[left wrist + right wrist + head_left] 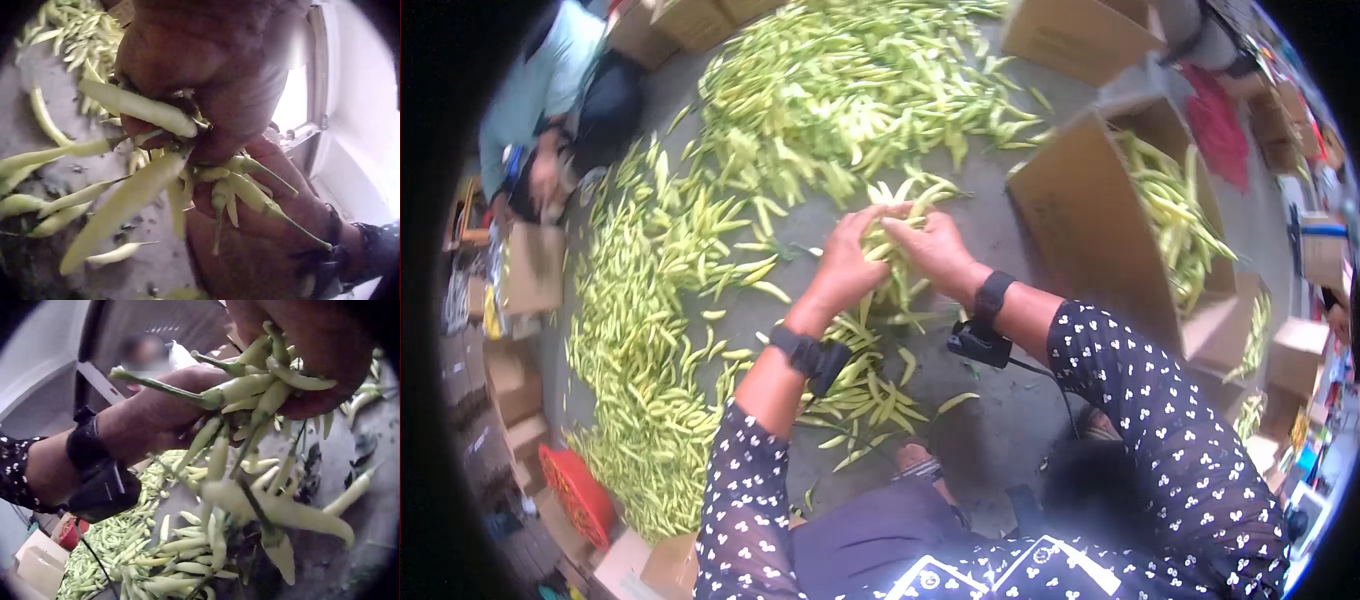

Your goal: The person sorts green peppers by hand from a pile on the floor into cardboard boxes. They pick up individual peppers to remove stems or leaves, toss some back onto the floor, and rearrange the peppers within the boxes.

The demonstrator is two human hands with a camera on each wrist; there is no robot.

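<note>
Both hands, left hand (pixel 847 262) and right hand (pixel 933 247), clench one bunch of pale peppers (pixel 892 262) (stems together) above a bare floor (pixel 990 420) patch, between the pepper heap (pixel 840 90) and an open carton (pixel 1100 215).

An open cardboard box (pixel 1090 215) holds peppers; a red basket (pixel 578 492) sits bottom left.
</note>
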